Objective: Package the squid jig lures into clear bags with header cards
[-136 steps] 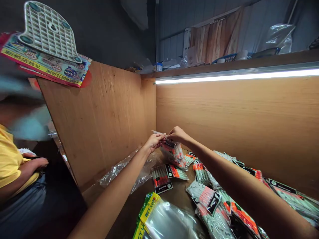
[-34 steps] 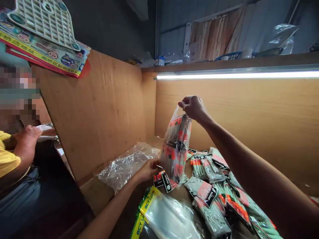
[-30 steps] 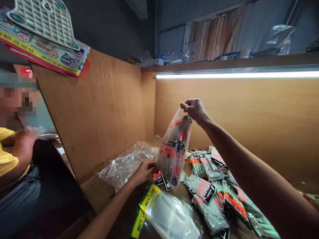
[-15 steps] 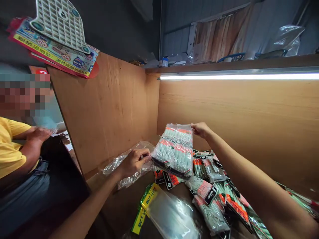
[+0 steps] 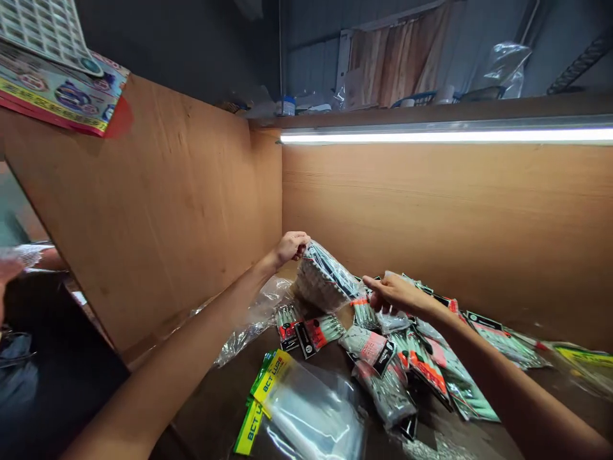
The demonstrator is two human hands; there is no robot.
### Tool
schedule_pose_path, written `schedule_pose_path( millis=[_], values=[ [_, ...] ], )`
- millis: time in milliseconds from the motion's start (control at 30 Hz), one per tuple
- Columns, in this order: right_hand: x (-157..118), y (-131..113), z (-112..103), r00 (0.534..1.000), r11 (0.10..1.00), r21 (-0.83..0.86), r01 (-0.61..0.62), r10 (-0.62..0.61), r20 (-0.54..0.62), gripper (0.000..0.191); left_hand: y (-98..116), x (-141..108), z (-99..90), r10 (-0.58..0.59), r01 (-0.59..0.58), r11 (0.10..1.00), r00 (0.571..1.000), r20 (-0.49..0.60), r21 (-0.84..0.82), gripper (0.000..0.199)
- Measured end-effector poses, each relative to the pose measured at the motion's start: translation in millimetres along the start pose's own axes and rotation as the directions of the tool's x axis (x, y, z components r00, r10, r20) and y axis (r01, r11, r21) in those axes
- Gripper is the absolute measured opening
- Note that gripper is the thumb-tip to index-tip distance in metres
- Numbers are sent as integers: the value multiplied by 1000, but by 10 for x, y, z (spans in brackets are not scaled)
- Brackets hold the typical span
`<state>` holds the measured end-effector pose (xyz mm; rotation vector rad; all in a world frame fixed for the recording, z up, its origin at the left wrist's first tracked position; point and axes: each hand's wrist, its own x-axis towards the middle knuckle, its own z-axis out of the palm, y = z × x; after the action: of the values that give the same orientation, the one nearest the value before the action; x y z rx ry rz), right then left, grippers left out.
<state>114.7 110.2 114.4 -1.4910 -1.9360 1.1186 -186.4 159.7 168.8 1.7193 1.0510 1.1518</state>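
Observation:
A clear bag [image 5: 325,275] full of pale lure packets hangs tilted above the table near the back corner. Its upper left corner is pinched in my left hand [image 5: 293,246]. My right hand [image 5: 395,292] is just right of the bag, with its fingers curled over the packets below; whether it grips anything is hard to see. Loose packets with orange and black labels [image 5: 421,361] lie in a pile under and beside my right forearm. In front lie flat clear sleeves [image 5: 311,409] with yellow "BCT LURE" headers [image 5: 272,377].
Crumpled clear plastic [image 5: 249,326] lies left of the bag. Wooden panels [image 5: 191,204] stand at the left and back, with a lit tube light [image 5: 431,137] under the shelf. Another person's arm [image 5: 50,259] shows beyond the left panel.
The bag has turned from lying face up between both hands to hanging on its side. My left hand rose; my right hand came off the bag's top corner and lowered. The view swung right.

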Motion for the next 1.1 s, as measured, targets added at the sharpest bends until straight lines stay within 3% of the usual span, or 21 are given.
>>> schedule_pose_path(
  millis=[67, 133, 267, 400, 567, 900, 1000, 1100],
  values=[
    [-166, 68, 35, 999, 998, 61, 21, -23, 38, 72, 25, 51, 10, -27, 27, 999, 1000, -8, -26, 24],
    [-194, 98, 72, 999, 992, 123, 39, -37, -13, 70, 62, 95, 33, -48, 48, 998, 999, -15, -38, 25],
    [2, 29, 77, 990, 974, 190, 121, -105, -97, 55, 117, 211, 76, -89, 87, 996, 994, -65, -33, 26],
    [255, -172, -72, 978, 967, 215, 134, -94, -186, 49, 160, 368, 32, -150, 148, 989, 981, -121, -22, 28],
    [488, -338, -252, 966, 988, 128, 88, -53, -255, 56, 215, 496, -63, -210, 209, 978, 968, -140, -26, 27],
    [646, -227, -38, 955, 996, -17, 84, -85, -285, 56, 162, 397, -163, -258, 255, 966, 961, -97, -40, 21],
    [713, -317, -133, 933, 986, -124, 112, -147, -328, 49, 178, 393, -215, -278, 277, 960, 956, -91, -32, 20],
    [793, -590, -339, 898, 970, -197, 141, -209, -387, 46, 323, 454, -322, -274, 272, 962, 956, -109, -29, 22]
  ],
)
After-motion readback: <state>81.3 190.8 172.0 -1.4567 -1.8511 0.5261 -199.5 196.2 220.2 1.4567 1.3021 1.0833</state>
